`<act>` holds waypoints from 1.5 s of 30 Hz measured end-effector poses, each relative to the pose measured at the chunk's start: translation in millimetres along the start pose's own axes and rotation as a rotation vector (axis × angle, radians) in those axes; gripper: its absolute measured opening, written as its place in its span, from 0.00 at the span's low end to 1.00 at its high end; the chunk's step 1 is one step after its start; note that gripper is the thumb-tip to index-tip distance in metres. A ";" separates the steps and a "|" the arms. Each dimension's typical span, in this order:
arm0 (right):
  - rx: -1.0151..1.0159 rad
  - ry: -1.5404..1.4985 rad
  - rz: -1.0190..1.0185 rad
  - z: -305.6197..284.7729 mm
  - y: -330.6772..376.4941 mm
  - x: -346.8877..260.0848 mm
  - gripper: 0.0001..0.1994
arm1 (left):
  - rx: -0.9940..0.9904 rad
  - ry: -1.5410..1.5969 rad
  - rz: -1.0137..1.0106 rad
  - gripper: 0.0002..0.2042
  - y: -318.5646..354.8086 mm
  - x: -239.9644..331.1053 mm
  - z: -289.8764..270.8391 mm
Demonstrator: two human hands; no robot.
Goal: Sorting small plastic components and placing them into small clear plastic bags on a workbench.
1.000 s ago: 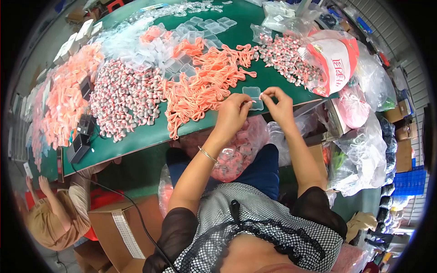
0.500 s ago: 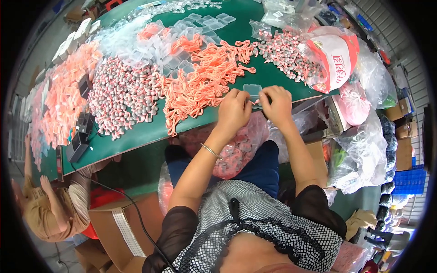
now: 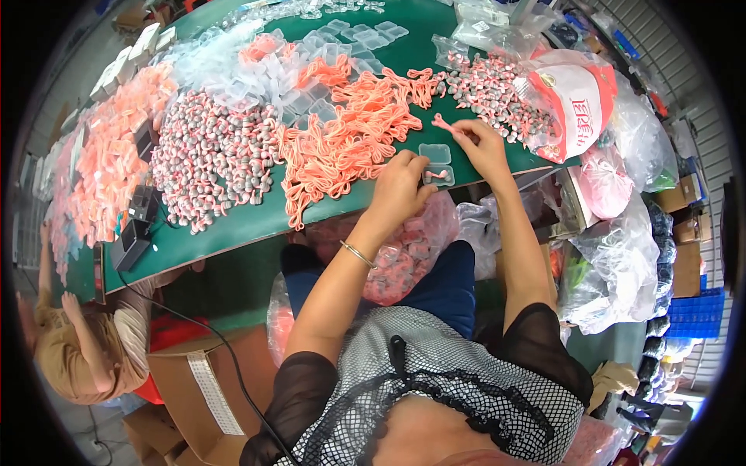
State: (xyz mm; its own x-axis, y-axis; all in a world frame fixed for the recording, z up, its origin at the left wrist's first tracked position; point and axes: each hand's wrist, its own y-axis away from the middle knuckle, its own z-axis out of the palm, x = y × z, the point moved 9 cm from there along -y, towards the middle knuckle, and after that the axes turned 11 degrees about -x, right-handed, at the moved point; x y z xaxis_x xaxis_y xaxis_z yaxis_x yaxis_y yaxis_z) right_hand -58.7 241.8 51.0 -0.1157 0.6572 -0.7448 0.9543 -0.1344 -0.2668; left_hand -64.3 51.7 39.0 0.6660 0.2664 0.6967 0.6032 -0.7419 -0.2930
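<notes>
I see a cluttered workroom: a long, green worktop [image 3: 249,221], an open cardboard box [image 3: 172,380] near its front edge, grey floor [image 3: 81,426] at lower left, blue crates [image 3: 695,314] on the right, and a pale, ribbed wall [image 3: 703,101] at upper right.

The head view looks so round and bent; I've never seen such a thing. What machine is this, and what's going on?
There's no robot: these are a person's own bare hands. A wide fisheye camera on the head looks down, so straight edges curve. The left hand is at the left side of an open clear box with a small piece in its nearer half. The right hand pinches a pinkish-orange cord. On the green table lie a heap of orange cord loops, two heaps of grey-and-pink pieces and more clear boxes.
</notes>
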 end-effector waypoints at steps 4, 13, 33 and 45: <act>-0.153 -0.077 -0.183 15.4 31.7 -36.0 0.07 | 0.044 0.016 0.016 0.24 -0.9 -0.2 -3.3; -0.151 0.351 -0.400 25.8 47.0 -60.1 0.07 | 0.090 0.049 0.010 0.26 -0.7 7.3 -7.9; -0.261 0.325 -0.068 26.6 31.1 -44.2 0.03 | 0.072 0.006 0.043 0.19 2.0 9.9 -5.4; -0.167 0.340 -0.072 24.2 16.4 -30.3 0.12 | 0.046 -0.053 0.071 0.22 3.6 13.9 -3.0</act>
State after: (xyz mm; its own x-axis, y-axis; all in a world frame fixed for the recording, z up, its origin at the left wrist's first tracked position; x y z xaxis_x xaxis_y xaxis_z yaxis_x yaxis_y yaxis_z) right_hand -46.2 201.7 54.3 -0.1130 0.8727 -0.4750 0.9820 0.0253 -0.1872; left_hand -54.2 50.9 49.5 0.7298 0.2471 0.6375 0.5719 -0.7316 -0.3711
